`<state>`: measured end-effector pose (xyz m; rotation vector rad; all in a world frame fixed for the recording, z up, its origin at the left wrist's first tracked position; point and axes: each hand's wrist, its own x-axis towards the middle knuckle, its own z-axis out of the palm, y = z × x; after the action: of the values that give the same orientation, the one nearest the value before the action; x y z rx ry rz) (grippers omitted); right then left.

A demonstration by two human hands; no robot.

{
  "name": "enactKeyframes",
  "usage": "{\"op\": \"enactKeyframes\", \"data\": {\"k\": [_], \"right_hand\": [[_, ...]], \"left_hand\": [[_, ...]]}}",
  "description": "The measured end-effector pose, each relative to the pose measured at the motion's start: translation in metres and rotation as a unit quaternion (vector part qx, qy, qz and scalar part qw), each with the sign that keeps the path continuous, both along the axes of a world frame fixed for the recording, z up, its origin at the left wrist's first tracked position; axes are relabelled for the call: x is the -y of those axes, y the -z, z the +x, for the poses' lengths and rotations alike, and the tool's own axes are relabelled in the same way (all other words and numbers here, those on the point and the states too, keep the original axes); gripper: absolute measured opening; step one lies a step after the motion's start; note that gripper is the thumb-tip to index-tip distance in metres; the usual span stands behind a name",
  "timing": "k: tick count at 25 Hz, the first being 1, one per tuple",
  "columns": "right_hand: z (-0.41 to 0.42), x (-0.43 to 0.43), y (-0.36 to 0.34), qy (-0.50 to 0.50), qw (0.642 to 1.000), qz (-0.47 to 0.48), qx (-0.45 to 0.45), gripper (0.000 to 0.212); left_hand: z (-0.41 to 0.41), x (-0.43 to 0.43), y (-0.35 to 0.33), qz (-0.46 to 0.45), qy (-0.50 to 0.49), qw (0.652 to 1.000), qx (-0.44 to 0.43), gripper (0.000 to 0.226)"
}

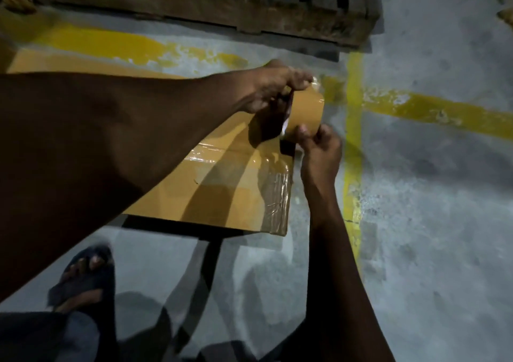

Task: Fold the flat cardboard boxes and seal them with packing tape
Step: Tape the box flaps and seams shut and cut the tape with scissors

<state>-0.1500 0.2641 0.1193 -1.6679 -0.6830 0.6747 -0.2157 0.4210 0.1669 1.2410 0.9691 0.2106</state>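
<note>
Tape roll (306,112) is over the far right corner of the cardboard box (222,195), which stands on the concrete floor (416,223). Left hand (270,92) is curled over the roll's top rim and right hand (319,148) pinches its lower edge; can't tell which one has the free end. Roll looks light and rigid but glossy, so I'd grip it by core and rims. The film is thin and wrinkles easily, going by the creased strip (277,195) on the box's right edge. The board looks stiff but probably flexes at the seam.
</note>
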Motion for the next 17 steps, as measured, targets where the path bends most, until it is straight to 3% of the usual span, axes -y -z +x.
{"op": "enactKeyframes", "data": {"k": [3, 6, 11, 17], "right_hand": [[0.000, -0.005, -0.003, 0.085, 0.996, 0.002, 0.035, 0.034], [-0.003, -0.005, -0.005, 0.073, 0.997, 0.027, -0.027, 0.014], [0.004, -0.013, -0.013, 0.065, 0.997, 0.026, -0.035, 0.011], [0.010, -0.019, -0.014, 0.071, 0.997, 0.020, -0.035, 0.012]], "left_hand": [[0.007, -0.021, 0.013, 0.083, 0.043, 0.991, -0.092, 0.045], [0.012, -0.032, 0.015, 0.139, 0.163, 0.965, -0.154, 0.059], [0.017, -0.034, 0.014, 0.173, 0.237, 0.937, -0.190, 0.060], [0.014, -0.030, 0.013, 0.159, 0.260, 0.933, -0.191, 0.055]]}}
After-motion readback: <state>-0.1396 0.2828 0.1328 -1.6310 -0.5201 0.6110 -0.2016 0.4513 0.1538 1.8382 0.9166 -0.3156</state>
